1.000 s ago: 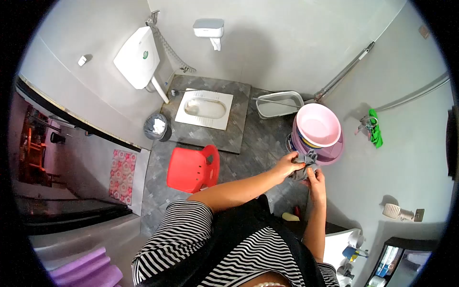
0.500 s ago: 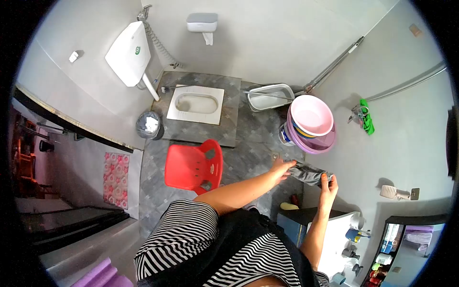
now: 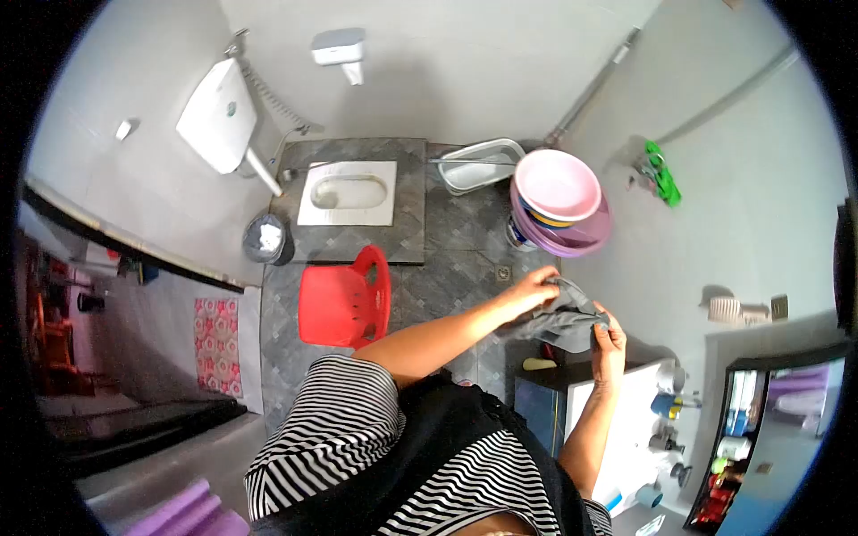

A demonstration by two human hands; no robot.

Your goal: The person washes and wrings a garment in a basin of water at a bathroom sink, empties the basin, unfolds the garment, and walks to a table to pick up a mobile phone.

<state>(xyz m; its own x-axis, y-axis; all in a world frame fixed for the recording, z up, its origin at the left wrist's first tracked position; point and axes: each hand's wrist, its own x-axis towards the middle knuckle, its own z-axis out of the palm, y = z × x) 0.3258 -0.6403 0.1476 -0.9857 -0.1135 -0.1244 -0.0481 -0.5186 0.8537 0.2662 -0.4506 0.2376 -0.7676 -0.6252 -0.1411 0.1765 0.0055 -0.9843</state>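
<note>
Cloth point(image 3: 565, 332), grey, hanging loose, right of frame centre, below pink basin point(image 3: 559, 185). Left hand point(image 3: 534, 290): fingers curled nearly closed, pinching upper-left edge. Right hand point(image 3: 609, 338): nearly closed, gripping right end.

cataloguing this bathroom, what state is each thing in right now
Gray cloth: loosely spread between left hand and right hand
Pink basin: open side up
Bin: open, white waste inside
Tissue dispenser: tissue hanging out
Green cloth: hanging
Red chair: upright
</note>
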